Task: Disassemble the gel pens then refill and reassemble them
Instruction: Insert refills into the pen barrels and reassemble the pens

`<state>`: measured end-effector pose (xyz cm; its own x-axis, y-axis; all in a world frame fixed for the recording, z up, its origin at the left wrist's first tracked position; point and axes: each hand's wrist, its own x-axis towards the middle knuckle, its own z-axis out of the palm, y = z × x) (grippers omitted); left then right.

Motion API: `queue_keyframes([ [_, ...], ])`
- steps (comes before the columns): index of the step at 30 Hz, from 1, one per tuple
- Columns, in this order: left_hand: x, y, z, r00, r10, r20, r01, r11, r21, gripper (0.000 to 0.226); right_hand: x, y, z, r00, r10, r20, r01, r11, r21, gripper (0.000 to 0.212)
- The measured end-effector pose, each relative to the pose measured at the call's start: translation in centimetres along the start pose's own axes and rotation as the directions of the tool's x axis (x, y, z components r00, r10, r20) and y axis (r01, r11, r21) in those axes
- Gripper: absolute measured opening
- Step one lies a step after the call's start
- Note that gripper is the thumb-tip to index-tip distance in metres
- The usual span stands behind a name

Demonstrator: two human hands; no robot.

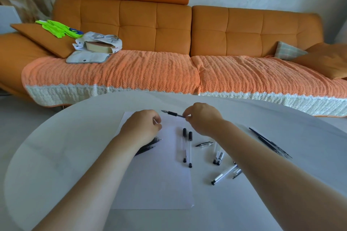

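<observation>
- Head view: our right hand (203, 118) pinches the near end of a refill (173, 113) between thumb and fingertips, over the far edge of the paper (155, 184). The refill's black grip and tip point left.
- Our left hand (142, 125) hovers just left of that tip with the fingers curled in. We cannot tell whether they hold anything.
- Beneath our left wrist, a heap of dark refills (150, 146) lies on the paper's left side.
- Two capped pens (187, 146) lie side by side on the paper's right part, caps at the far end.
- Right of them on the table (56, 155) lies a loose cap (204, 144). Nearer are two short pen parts (218, 157), and nearer still a clear barrel (224, 174) lies aslant.
- Beyond our right forearm, thin dark sticks (270, 143) lie on the table.
- An orange sofa (169, 33) stands past the table, with a bag (97, 43) on its left seat.
</observation>
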<state>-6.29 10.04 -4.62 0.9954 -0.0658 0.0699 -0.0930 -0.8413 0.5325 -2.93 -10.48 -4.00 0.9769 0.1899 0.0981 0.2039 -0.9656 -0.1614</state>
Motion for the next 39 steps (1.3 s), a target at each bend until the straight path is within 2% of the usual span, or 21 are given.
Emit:
queue_keyframes([
  [4, 0.3, -0.3, 0.7, 0.99, 0.102, 0.099, -0.113, 0.988, 0.109, 0.017, 0.3, 1.6, 1.0, 0.999, -0.046, 0.017, 0.048, 0.995, -0.091, 0.027],
  [8, 0.2, 0.1, 1.4, 0.98, 0.143, 0.14, -0.161, 0.978, 0.13, 0.017, 0.2, 2.6, 1.9, 0.994, -0.109, 0.026, 0.111, 0.984, -0.138, 0.035],
  [14, -0.3, 0.1, 1.1, 0.979, 0.164, 0.12, -0.179, 0.975, 0.133, 0.016, -0.8, 3.1, 1.7, 0.991, -0.123, 0.046, 0.126, 0.99, -0.065, 0.04],
  [21, -1.6, -0.9, -0.2, 0.985, 0.162, 0.052, -0.167, 0.981, 0.102, 0.018, -2.1, 1.4, 0.7, 0.98, -0.198, -0.007, 0.197, 0.98, -0.023, 0.038],
  [24, -2.3, -0.7, 0.2, 0.979, 0.184, 0.085, -0.192, 0.976, 0.102, 0.021, -2.3, 0.5, 0.8, 0.964, -0.263, -0.036, 0.262, 0.965, -0.025, 0.043],
  [28, -2.6, -0.3, 0.1, 0.971, 0.222, 0.084, -0.23, 0.969, 0.093, 0.014, -2.9, -0.7, 0.7, 0.927, -0.374, 0.034, 0.375, 0.923, -0.082, 0.048],
  [30, -2.7, -0.5, -0.7, 0.976, 0.195, 0.094, -0.207, 0.969, 0.134, 0.009, -3.1, -1.1, 0.9, 0.912, -0.406, 0.051, 0.41, 0.906, -0.108, 0.048],
  [34, -3.7, -1.9, -2.3, 0.977, 0.052, 0.206, -0.103, 0.965, 0.242, 0.009, -3.6, -2.7, 0.9, 0.925, -0.38, 0.018, 0.379, 0.924, 0.038, 0.027],
  [36, -4.4, -2.6, -2.6, 0.978, 0.011, 0.209, -0.076, 0.948, 0.308, 0.01, -4.0, -4.0, 1.0, 0.924, -0.382, 0.026, 0.379, 0.921, 0.087, 0.022],
  [39, -5.0, -3.0, -2.6, 0.983, -0.006, 0.182, -0.049, 0.953, 0.299, 0.009, -4.8, -6.4, 1.4, 0.912, -0.409, 0.039, 0.398, 0.903, 0.163, 0.019],
])
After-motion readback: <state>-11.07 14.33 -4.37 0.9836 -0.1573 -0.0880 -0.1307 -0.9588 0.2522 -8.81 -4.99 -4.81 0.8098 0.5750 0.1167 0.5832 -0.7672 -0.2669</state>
